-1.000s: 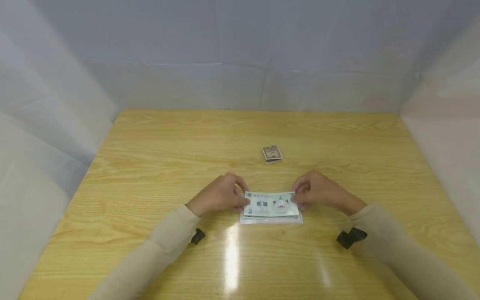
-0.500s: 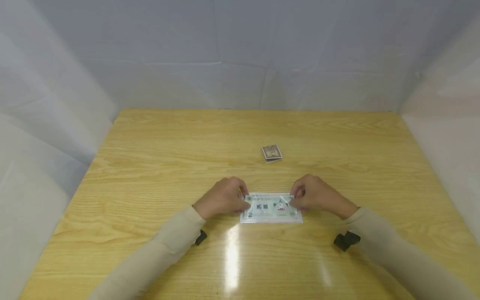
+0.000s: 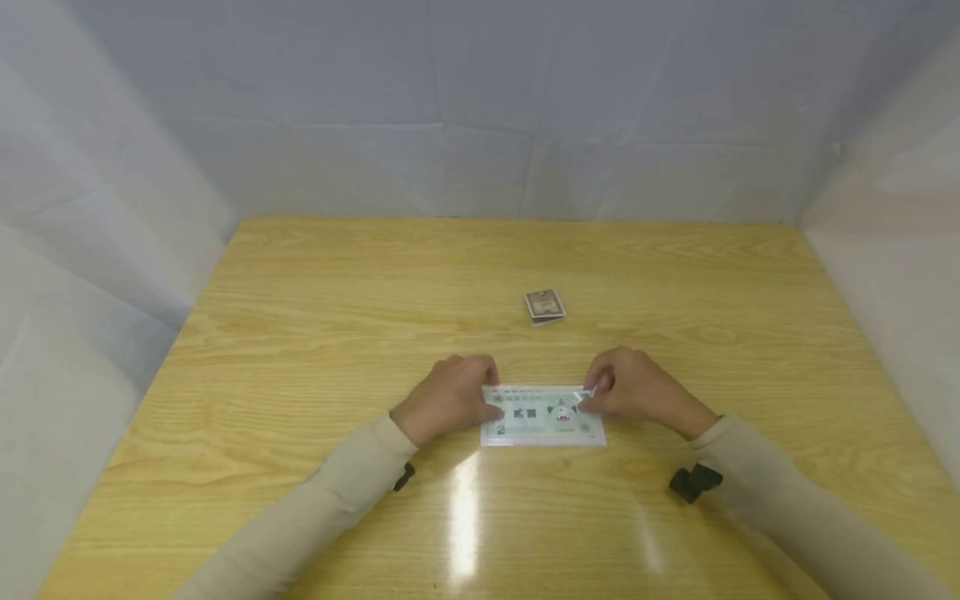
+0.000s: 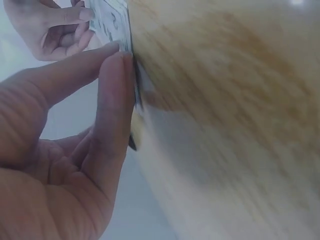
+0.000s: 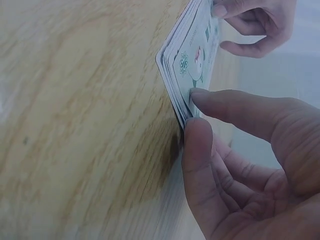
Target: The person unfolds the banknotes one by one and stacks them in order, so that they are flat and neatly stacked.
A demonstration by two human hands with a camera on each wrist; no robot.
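A pale green play banknote (image 3: 543, 421), marked with a 2 and a small character figure, lies over a stack of similar notes (image 5: 172, 75), nearly in line with it. The stack's layered edges and rounded corners show in the right wrist view. My left hand (image 3: 450, 398) pinches the left end between thumb and index finger; the left wrist view shows those fingertips (image 4: 116, 62) right at the stack's edge. At the upper right corner, my right hand (image 3: 637, 387) pinches with its thumb (image 5: 225, 102) on the top face and its index finger at the edge.
A small folded brown printed paper (image 3: 544, 306) lies on the wooden table (image 3: 337, 283) behind the stack. White cloth (image 3: 487, 108) hangs along the back and both sides. Black straps (image 3: 693, 482) show below the sleeves.
The green banknote has come down and flattened over the stack, its edges now nearly matching the stack's. Both hands have shifted slightly toward the near side with it.
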